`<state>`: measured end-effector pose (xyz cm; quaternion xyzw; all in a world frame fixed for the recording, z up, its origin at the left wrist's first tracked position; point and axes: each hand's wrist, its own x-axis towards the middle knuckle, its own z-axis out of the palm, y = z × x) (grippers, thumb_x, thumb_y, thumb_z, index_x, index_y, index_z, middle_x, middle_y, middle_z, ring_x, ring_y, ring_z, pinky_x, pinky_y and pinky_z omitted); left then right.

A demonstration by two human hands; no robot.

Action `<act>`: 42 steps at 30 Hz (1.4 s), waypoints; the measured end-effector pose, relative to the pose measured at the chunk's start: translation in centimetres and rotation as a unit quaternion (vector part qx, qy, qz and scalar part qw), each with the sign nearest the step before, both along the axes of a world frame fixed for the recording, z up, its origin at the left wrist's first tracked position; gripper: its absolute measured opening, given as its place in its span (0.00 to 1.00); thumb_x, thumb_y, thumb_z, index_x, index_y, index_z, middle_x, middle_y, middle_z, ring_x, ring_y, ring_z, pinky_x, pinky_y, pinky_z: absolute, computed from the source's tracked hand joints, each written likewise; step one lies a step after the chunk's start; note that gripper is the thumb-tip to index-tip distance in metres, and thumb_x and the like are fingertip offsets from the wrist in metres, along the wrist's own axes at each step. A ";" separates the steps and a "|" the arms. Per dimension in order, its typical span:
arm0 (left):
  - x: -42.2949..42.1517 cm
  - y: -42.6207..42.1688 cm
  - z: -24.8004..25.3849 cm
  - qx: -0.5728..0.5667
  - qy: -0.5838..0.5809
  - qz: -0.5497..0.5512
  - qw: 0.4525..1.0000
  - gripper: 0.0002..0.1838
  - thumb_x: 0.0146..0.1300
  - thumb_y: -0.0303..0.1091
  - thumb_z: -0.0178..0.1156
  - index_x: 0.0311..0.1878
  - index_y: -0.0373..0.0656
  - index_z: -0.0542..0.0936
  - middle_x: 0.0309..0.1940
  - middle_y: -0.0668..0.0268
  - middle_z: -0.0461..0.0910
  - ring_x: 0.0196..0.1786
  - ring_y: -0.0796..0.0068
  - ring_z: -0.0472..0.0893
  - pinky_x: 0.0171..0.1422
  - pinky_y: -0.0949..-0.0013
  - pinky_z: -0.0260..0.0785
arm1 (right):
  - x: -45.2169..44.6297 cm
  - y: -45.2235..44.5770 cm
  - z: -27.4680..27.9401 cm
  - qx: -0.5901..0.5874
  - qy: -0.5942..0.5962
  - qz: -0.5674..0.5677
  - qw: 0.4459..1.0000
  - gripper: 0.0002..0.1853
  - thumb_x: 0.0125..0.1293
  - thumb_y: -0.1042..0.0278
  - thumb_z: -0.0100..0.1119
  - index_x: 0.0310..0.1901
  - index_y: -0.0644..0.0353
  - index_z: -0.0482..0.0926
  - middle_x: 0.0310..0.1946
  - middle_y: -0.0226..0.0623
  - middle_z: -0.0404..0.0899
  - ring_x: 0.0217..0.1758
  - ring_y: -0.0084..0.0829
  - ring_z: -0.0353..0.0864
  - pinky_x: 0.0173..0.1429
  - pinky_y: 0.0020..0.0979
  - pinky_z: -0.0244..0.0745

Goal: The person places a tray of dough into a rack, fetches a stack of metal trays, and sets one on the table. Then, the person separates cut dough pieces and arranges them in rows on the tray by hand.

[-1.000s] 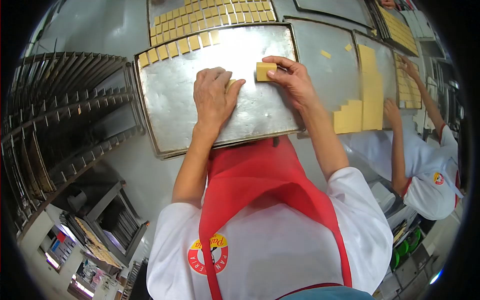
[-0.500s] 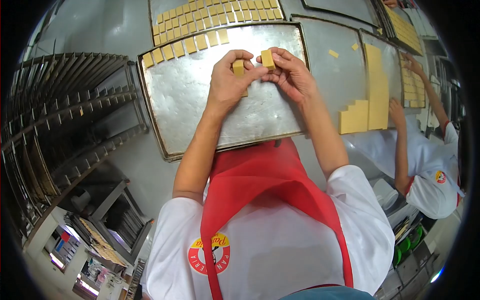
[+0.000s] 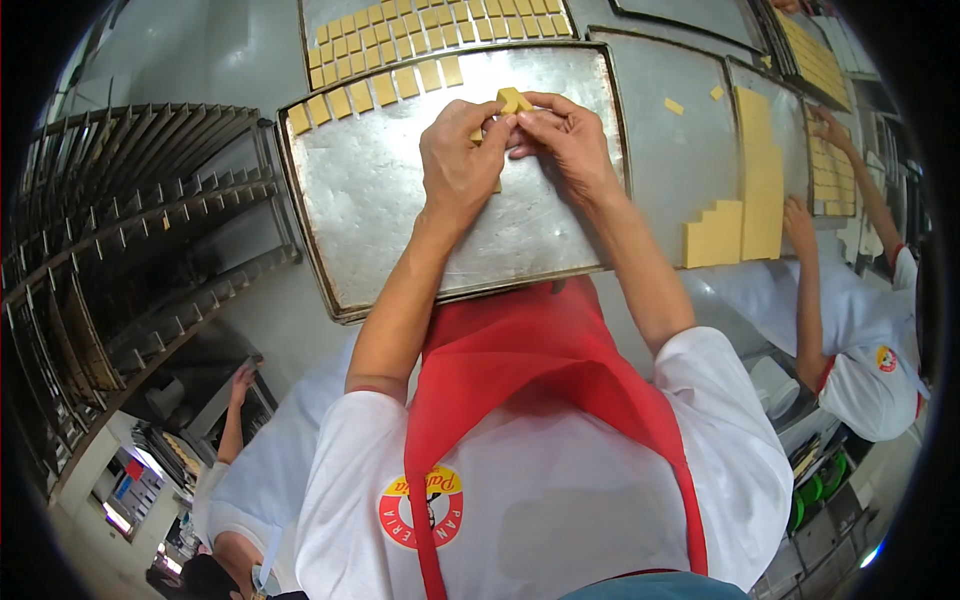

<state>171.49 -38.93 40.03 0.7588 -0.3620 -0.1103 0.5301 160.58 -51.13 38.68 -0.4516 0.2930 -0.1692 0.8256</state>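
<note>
My left hand (image 3: 460,158) and my right hand (image 3: 568,145) meet above a metal baking tray (image 3: 390,230). Pinched between their thumbs and fingertips are small yellow dough pieces (image 3: 512,98), spread apart in a V at the top. More yellow dough (image 3: 477,134) shows inside my left hand, partly hidden by its fingers. Below that hand the edge of another piece (image 3: 497,187) peeks out. Along the far left of the tray lies a single spaced row of dough rectangles (image 3: 384,88).
Behind stands a second tray holding several rows of dough pieces (image 3: 430,35). To the right, a co-worker's hand (image 3: 797,222) is by dough slabs (image 3: 760,190). Metal racks (image 3: 150,210) stand left. Another person (image 3: 275,470) is at lower left.
My right hand has moved left and its dough piece now meets my left fingertips, where the pieces spread in a V. A person has come into view at lower left.
</note>
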 end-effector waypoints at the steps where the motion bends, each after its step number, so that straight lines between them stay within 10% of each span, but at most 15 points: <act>1: 0.3 -0.1 0.0 0.030 -0.042 0.007 0.999 0.10 0.63 0.33 0.71 0.45 0.40 0.89 0.34 0.58 0.85 0.35 0.65 0.84 0.42 0.67 0.75 | 0.3 0.0 -0.5 -0.094 0.017 0.004 0.995 0.17 0.76 0.67 0.62 0.57 0.73 0.79 0.38 0.44 0.87 0.38 0.33 0.90 0.38 0.29 0.86; 3: 1.1 -0.8 -0.1 0.024 -0.098 0.017 0.995 0.08 0.63 0.33 0.71 0.41 0.40 0.88 0.31 0.58 0.82 0.33 0.60 0.83 0.38 0.63 0.74 | 1.4 -0.7 -1.4 -0.145 0.037 -0.010 0.989 0.14 0.74 0.70 0.63 0.55 0.69 0.84 0.36 0.42 0.89 0.35 0.33 0.90 0.36 0.28 0.83; 5: 2.0 -1.5 -0.6 0.017 -0.154 0.027 0.988 0.07 0.63 0.33 0.71 0.37 0.39 0.87 0.28 0.59 0.79 0.30 0.56 0.81 0.34 0.58 0.72 | 2.6 -1.5 -1.6 -0.590 0.074 -0.111 0.796 0.11 0.71 0.70 0.65 0.53 0.60 0.87 0.35 0.40 0.89 0.33 0.37 0.88 0.37 0.31 0.82; 9: 3.6 -2.7 -2.5 0.067 -0.318 0.052 0.944 0.06 0.61 0.30 0.69 0.30 0.42 0.83 0.26 0.61 0.75 0.29 0.58 0.80 0.32 0.57 0.72 | 3.5 -3.0 -2.4 -0.723 0.087 -0.055 0.683 0.09 0.63 0.69 0.70 0.45 0.55 0.88 0.40 0.34 0.87 0.43 0.40 0.86 0.45 0.39 0.82; 17: 4.0 -2.7 -3.4 0.124 -0.306 0.042 0.943 0.06 0.59 0.32 0.70 0.40 0.50 0.89 0.31 0.66 0.79 0.36 0.60 0.83 0.37 0.58 0.75 | 4.3 -2.8 -2.5 -0.720 0.101 -0.044 0.685 0.09 0.61 0.71 0.70 0.43 0.56 0.87 0.43 0.32 0.86 0.45 0.40 0.84 0.47 0.41 0.82; 24: 4.2 -3.3 -3.6 0.063 -0.334 0.054 0.939 0.03 0.57 0.28 0.70 0.30 0.45 0.84 0.27 0.63 0.75 0.30 0.59 0.81 0.31 0.56 0.72 | 5.0 -3.2 -2.8 -0.721 0.093 -0.055 0.684 0.08 0.61 0.71 0.70 0.43 0.56 0.87 0.44 0.31 0.86 0.45 0.40 0.84 0.47 0.41 0.82; 29: 3.6 -2.5 -2.7 0.114 -0.270 0.042 0.955 0.13 0.58 0.31 0.70 0.47 0.49 0.89 0.34 0.65 0.81 0.37 0.61 0.84 0.40 0.61 0.76 | 4.7 -3.0 -2.3 -0.724 0.093 -0.058 0.681 0.07 0.61 0.71 0.69 0.42 0.57 0.88 0.43 0.32 0.86 0.44 0.41 0.85 0.47 0.40 0.81; 34: 2.2 -1.7 0.3 0.048 -0.064 -0.018 0.997 0.22 0.61 0.30 0.70 0.60 0.45 0.85 0.41 0.59 0.87 0.40 0.58 0.86 0.45 0.62 0.78 | 2.6 -3.5 -0.3 -0.266 0.113 0.015 0.957 0.18 0.63 0.56 0.77 0.40 0.65 0.87 0.34 0.39 0.88 0.31 0.30 0.89 0.36 0.33 0.84; 37: 1.4 -2.3 0.6 0.028 -0.001 -0.051 0.998 0.24 0.63 0.30 0.70 0.63 0.42 0.82 0.45 0.53 0.88 0.45 0.52 0.88 0.49 0.60 0.79 | 1.8 -4.1 0.6 0.055 0.033 0.100 0.993 0.21 0.65 0.55 0.76 0.43 0.68 0.85 0.34 0.40 0.88 0.34 0.31 0.90 0.39 0.31 0.88; 42: 1.0 -3.1 0.7 0.054 0.071 -0.102 0.991 0.29 0.62 0.36 0.71 0.68 0.50 0.81 0.55 0.57 0.88 0.53 0.59 0.89 0.59 0.63 0.78 | 1.3 -4.6 -1.0 0.099 -0.002 0.116 0.988 0.15 0.67 0.63 0.74 0.44 0.68 0.83 0.37 0.40 0.87 0.38 0.30 0.90 0.42 0.32 0.89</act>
